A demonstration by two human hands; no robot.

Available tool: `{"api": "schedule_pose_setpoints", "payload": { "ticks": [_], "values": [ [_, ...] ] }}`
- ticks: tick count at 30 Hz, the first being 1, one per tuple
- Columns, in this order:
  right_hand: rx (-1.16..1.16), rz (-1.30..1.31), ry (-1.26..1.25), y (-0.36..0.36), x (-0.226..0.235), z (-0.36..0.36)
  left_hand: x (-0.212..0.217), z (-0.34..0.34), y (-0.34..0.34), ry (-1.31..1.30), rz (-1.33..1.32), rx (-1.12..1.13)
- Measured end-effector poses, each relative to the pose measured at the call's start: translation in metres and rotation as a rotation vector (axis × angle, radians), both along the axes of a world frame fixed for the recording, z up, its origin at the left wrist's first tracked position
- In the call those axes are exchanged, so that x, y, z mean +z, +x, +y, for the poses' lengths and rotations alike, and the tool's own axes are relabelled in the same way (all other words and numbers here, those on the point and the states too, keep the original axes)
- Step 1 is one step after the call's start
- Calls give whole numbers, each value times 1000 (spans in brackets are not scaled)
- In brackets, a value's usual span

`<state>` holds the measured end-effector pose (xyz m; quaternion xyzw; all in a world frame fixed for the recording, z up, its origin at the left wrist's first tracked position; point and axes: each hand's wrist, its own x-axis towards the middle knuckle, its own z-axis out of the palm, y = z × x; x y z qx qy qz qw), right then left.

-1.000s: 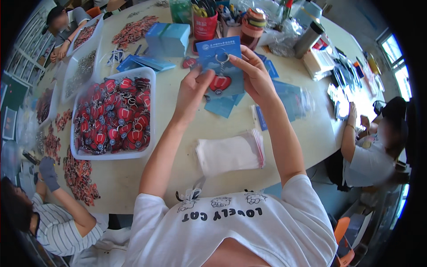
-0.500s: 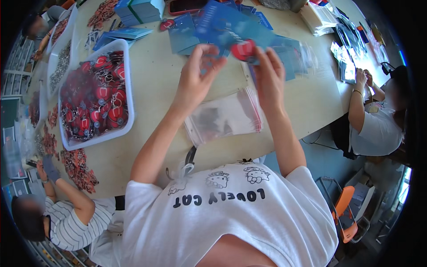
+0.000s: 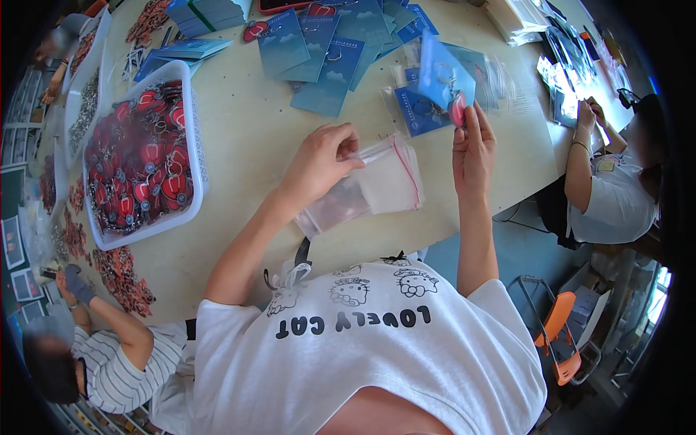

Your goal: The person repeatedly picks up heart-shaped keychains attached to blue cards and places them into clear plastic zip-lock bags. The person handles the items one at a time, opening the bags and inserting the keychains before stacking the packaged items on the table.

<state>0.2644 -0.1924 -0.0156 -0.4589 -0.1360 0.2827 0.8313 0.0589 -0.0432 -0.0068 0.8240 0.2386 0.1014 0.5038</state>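
Observation:
My right hand (image 3: 475,148) pinches the lower corner of a blue card (image 3: 442,71) with a red keychain (image 3: 457,109) on its front, raised above the table. My left hand (image 3: 322,156) rests at the upper edge of a stack of clear plastic bags (image 3: 391,177) with a red seal line. Its fingers are curled, and thumb and fingertips close on the edge of the top bag, which looks slightly lifted. Beyond my hands, several blue cards (image 3: 322,94) lie fanned out, some with keychains on them. Bagged cards (image 3: 420,116) lie under the raised card.
At left stands a white basket (image 3: 199,145) full of red keychains. Banded blue cards (image 3: 206,14) sit at the far left, small reddish pieces (image 3: 123,279) nearer. Co-workers sit at both sides; an orange folding chair (image 3: 557,319) stands at lower right.
My right hand has moved right and nearer with the card and keychain. My left hand has come away from the cards, down to the plastic bags.

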Motion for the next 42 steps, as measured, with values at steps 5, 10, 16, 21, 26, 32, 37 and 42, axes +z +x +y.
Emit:
{"api": "schedule_pose_setpoints", "payload": {
  "ticks": [5,10,16,21,26,32,37,42],
  "values": [
    [1,-45,-144,-7,6,-9,0,9,-9,39,-84,57],
    [62,-90,-205,6,-10,-26,-2,18,-18,280,-191,102],
    [21,-158,-284,1,-5,-23,11,31,-24,-79,-96,110],
    [-12,-207,-311,-2,1,-20,7,41,-29,-252,-134,60],
    [-3,-233,-342,-5,3,-24,15,42,-30,-257,34,62],
    [-31,-267,-333,-8,7,-24,14,43,-33,-332,28,37],
    [-28,-228,-302,-6,7,-28,9,43,-32,-487,-49,31],
    [3,-235,-318,-8,7,-27,10,40,-33,-568,-80,23]
  ]
}}
